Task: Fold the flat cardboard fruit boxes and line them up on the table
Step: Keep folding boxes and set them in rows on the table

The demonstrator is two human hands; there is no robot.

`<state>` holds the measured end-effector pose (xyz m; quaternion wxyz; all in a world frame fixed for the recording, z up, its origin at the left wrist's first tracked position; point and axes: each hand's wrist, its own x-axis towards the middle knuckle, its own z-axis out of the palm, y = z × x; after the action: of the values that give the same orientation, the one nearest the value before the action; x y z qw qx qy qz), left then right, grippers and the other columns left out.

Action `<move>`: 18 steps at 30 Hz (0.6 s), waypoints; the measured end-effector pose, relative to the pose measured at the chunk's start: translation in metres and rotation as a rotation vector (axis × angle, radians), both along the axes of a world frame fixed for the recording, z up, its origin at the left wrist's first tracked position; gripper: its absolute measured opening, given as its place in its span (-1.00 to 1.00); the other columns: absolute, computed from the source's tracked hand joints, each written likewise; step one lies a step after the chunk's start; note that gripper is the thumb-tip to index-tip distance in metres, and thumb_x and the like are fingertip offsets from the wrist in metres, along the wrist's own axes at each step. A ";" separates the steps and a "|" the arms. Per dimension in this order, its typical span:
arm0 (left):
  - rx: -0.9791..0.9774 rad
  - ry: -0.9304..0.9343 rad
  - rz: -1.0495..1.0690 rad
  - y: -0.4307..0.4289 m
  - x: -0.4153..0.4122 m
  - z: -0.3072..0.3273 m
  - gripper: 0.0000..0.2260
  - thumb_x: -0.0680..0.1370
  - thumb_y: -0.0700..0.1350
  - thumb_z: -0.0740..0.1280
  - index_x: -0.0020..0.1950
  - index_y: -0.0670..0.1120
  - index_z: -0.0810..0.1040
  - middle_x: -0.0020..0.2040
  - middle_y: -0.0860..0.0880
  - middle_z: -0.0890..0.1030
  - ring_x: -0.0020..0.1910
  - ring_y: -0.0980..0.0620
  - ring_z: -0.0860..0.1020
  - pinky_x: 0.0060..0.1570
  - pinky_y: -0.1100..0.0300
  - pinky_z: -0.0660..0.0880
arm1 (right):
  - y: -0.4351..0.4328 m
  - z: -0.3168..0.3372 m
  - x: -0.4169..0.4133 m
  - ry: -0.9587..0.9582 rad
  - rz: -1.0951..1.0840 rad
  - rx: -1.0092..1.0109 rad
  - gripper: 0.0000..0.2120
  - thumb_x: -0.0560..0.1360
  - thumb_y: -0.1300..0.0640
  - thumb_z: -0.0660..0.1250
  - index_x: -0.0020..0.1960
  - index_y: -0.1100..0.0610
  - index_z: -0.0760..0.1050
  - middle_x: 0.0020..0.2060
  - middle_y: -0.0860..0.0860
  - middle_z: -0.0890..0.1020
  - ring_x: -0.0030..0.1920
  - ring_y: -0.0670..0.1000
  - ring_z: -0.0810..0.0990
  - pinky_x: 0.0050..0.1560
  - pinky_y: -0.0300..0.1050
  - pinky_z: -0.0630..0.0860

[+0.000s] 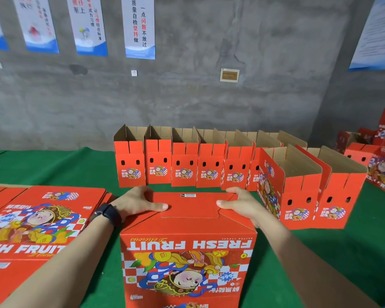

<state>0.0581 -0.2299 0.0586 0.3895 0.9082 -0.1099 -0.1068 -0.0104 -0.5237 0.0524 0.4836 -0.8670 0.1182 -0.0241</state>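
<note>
The green worktop [320, 252] carries a row of folded boxes [185, 165] standing open-topped along the back, and a flat stack [38, 221] at the near left. Just in front of the row, the box [187, 263] being folded stands upside down. The left hand [138, 202] and right hand [240, 204] grip its upturned end, fingers hooked over the far edge, thumbs laid on the bottom flaps [191, 207]. The flaps look close to locked: press both thumbs evenly so the tab seats flush, keeping the walls square

Two hands [138, 203] [242, 204], one upturned box [187, 252]
</note>
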 end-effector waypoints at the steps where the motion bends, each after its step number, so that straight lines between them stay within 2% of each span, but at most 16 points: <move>1: 0.017 -0.022 0.023 -0.002 0.001 0.002 -0.18 0.15 0.24 0.54 0.30 -0.08 0.41 0.11 0.00 0.52 0.06 0.01 0.49 0.05 0.18 0.40 | 0.001 0.001 0.000 -0.004 -0.003 -0.024 -0.33 0.43 0.01 0.49 0.45 0.06 0.29 0.45 0.04 0.30 0.42 0.08 0.31 0.31 -0.02 0.31; 4: 0.077 -0.065 0.052 -0.007 0.003 0.002 -0.29 0.18 0.16 0.59 0.20 -0.07 0.43 0.06 -0.03 0.56 0.03 -0.02 0.53 0.05 0.14 0.45 | 0.004 0.002 0.002 -0.002 -0.002 -0.125 -0.32 0.43 0.01 0.48 0.45 0.08 0.26 0.42 0.05 0.34 0.37 0.07 0.35 0.24 -0.07 0.34; 8: 0.120 -0.115 0.057 -0.007 0.003 0.001 -0.30 0.19 0.17 0.59 0.20 -0.06 0.42 0.06 -0.02 0.56 0.03 -0.01 0.53 0.08 0.13 0.47 | 0.006 0.001 0.003 -0.006 -0.004 -0.210 -0.38 0.43 -0.02 0.47 0.38 0.08 0.29 0.30 0.04 0.44 0.14 -0.01 0.41 0.08 -0.14 0.37; 10: 0.132 -0.128 0.064 -0.006 0.003 0.000 -0.29 0.20 0.17 0.59 0.22 -0.07 0.41 0.08 -0.03 0.56 0.05 -0.02 0.52 0.10 0.12 0.47 | 0.007 0.002 0.004 -0.004 -0.002 -0.249 -0.39 0.43 -0.04 0.47 0.37 0.08 0.29 0.27 0.04 0.45 0.09 -0.03 0.39 0.04 -0.15 0.37; 13: 0.155 -0.146 0.079 -0.007 0.005 -0.001 -0.28 0.20 0.17 0.59 0.23 -0.06 0.41 0.07 -0.02 0.55 0.04 -0.01 0.51 0.09 0.13 0.47 | 0.008 0.003 0.005 0.000 0.007 -0.304 -0.37 0.43 -0.06 0.46 0.37 0.09 0.27 0.28 0.06 0.45 0.10 -0.02 0.39 0.04 -0.14 0.38; 18: 0.201 -0.171 0.081 -0.008 0.008 -0.003 -0.27 0.19 0.19 0.59 0.22 -0.06 0.40 0.04 0.01 0.51 0.01 0.01 0.48 0.03 0.17 0.45 | 0.010 0.006 0.005 0.018 0.015 -0.367 -0.32 0.42 -0.07 0.47 0.39 0.13 0.25 0.31 0.09 0.42 0.27 0.07 0.42 0.12 -0.10 0.41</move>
<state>0.0662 -0.2379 0.0556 0.2898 0.9521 -0.0945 -0.0237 -0.0055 -0.5134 0.0580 0.3162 -0.9417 0.1097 -0.0342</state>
